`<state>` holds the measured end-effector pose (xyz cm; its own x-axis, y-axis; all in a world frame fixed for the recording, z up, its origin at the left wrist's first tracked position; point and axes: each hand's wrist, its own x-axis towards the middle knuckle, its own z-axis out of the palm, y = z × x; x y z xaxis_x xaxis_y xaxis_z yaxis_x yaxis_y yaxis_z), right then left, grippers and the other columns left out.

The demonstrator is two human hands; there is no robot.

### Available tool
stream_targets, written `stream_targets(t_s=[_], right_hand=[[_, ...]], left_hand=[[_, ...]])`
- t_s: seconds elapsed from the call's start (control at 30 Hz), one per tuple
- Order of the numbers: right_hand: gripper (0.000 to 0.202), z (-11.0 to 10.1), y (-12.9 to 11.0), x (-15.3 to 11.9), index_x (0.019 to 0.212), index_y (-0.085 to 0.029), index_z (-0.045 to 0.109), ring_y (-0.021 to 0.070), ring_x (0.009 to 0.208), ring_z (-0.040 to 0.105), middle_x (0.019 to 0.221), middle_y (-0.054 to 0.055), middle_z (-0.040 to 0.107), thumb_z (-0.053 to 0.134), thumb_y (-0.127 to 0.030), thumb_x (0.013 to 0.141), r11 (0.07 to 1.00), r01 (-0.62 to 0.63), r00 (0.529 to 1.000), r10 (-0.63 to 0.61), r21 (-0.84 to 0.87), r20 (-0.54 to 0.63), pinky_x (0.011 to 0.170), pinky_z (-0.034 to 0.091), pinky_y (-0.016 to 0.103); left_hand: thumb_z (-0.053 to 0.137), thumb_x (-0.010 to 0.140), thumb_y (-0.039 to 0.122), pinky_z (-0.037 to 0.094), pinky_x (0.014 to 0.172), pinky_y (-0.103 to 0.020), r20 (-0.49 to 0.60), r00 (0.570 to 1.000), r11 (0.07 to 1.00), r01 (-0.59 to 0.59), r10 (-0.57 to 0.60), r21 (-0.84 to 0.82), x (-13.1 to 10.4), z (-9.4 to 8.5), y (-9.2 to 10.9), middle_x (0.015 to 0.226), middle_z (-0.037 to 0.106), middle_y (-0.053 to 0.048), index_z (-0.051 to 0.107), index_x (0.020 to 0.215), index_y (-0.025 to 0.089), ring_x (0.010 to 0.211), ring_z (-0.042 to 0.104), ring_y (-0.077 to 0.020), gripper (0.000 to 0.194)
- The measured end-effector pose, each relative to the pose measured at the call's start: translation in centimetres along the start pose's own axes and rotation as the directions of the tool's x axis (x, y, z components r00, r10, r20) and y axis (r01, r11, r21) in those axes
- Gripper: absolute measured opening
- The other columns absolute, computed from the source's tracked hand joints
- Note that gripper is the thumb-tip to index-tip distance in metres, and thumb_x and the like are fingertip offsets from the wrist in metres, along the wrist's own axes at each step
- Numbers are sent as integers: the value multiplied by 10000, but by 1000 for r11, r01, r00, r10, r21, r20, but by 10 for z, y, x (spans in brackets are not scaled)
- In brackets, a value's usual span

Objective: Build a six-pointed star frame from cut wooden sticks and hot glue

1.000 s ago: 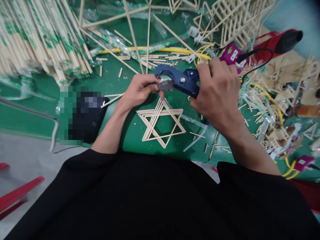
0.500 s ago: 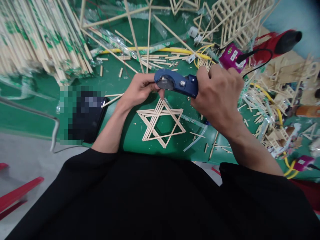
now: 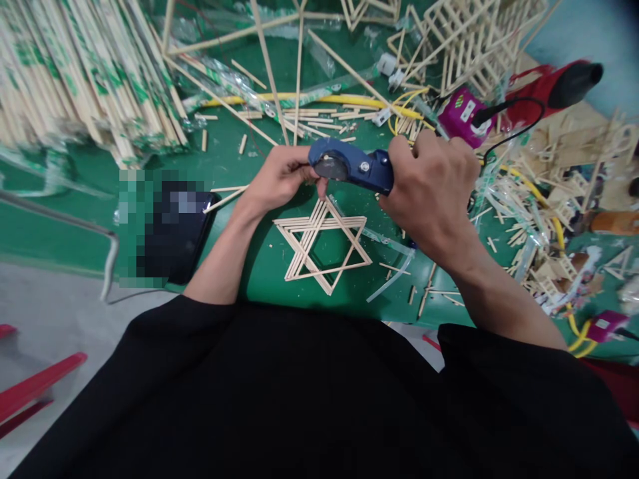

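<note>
A blue hand cutter [image 3: 352, 166] is held above the green table, its handle wrapped in my right hand [image 3: 433, 189]. At the cutter's dark jaw is my left hand [image 3: 284, 178], its fingers pinched together. Two thin sticks [image 3: 228, 194] show to the left of that wrist; whether they are in the pinch cannot be made out. Just below the cutter and between my forearms, a six-pointed star [image 3: 304, 256] built of layered wooden sticks lies flat on the table.
Wrapped stick bundles [image 3: 74, 80] fill the back left. A phone [image 3: 180, 233] lies left of my forearm. Behind are stick frames [image 3: 479, 40], a yellow cable [image 3: 324, 100], a purple power block [image 3: 466, 116] and a red-black tool [image 3: 554, 90]. Stick scraps [image 3: 522, 219] litter the right.
My right hand has shifted very slightly to the left, still around the cutter's handle. My left hand and the star look the same.
</note>
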<state>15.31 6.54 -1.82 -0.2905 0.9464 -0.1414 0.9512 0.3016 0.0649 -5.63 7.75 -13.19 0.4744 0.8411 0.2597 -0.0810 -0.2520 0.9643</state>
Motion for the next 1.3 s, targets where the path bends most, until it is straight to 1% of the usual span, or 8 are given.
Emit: stream_targets(t_s=[0.17, 0.4, 0.63, 0.7, 0.83, 0.9, 1.03, 1.3], right_hand=[[257, 2, 3, -1, 1007, -281, 597, 288, 936, 588, 909, 91, 603, 343, -319, 984, 999, 49, 997, -49, -2, -51, 754, 429, 431], [276, -4, -4, 1, 993, -264, 616, 296, 910, 587, 928, 111, 613, 345, -238, 948, 999, -13, 998, 15, -52, 57, 749, 395, 426], [235, -6, -8, -1, 967, -254, 622, 267, 800, 602, 872, 91, 636, 398, -213, 906, 994, -37, 990, 50, -100, 134, 675, 359, 379], [196, -5, -5, -1, 962, -238, 622, 259, 793, 617, 878, 86, 651, 441, -233, 886, 993, -35, 993, 47, -112, 108, 657, 352, 359], [232, -1, 7, 1, 969, -172, 614, 275, 844, 653, 924, 94, 669, 467, -323, 872, 990, -90, 994, 82, -111, -71, 664, 354, 347], [289, -1, 12, 0, 973, -157, 605, 276, 877, 659, 953, 99, 656, 441, -386, 906, 992, -84, 990, 72, -98, -118, 698, 374, 375], [356, -3, 15, -6, 986, -151, 594, 299, 933, 647, 1011, 119, 627, 483, -479, 906, 993, -1, 993, -13, -115, -120, 776, 414, 458], [214, 1, 14, -9, 1037, -197, 572, 308, 1000, 615, 1053, 109, 592, 500, -364, 925, 994, 86, 993, -91, -71, -69, 864, 435, 519]], left_hand=[[572, 971, 474, 536, 640, -293, -18, 1000, 1000, 10, -11, -10, -1, 0, -2, 637, 669, -17, 688, 774, 190, 623, 610, -144, 365], [603, 940, 462, 567, 700, -293, -45, 998, 999, 44, -46, -27, -3, 2, 3, 603, 608, -7, 648, 736, 151, 651, 653, -149, 374], [591, 921, 283, 572, 730, -282, -25, 1000, 999, 13, -12, 45, -3, 1, 5, 580, 604, -3, 626, 687, 156, 632, 638, -136, 269], [577, 917, 254, 565, 705, -269, -9, 1000, 999, -24, 25, 33, -2, 3, 4, 589, 615, -1, 637, 704, 161, 624, 641, -130, 240], [537, 936, 224, 533, 626, -220, -16, 996, 995, -84, 83, -53, 0, 6, 4, 640, 654, 1, 640, 705, 176, 601, 643, -106, 258], [537, 947, 234, 533, 623, -213, -21, 997, 995, -75, 73, -60, 0, 6, 5, 649, 662, 2, 645, 707, 177, 609, 649, -104, 270], [563, 970, 333, 548, 642, -227, 17, 999, 998, -30, 31, -48, 0, 4, 8, 650, 676, -16, 672, 756, 161, 618, 670, -118, 296], [553, 984, 531, 565, 696, -248, 3, 1000, 999, -3, 3, 41, -2, 1, 8, 681, 709, -57, 682, 777, 167, 668, 693, -149, 438]])
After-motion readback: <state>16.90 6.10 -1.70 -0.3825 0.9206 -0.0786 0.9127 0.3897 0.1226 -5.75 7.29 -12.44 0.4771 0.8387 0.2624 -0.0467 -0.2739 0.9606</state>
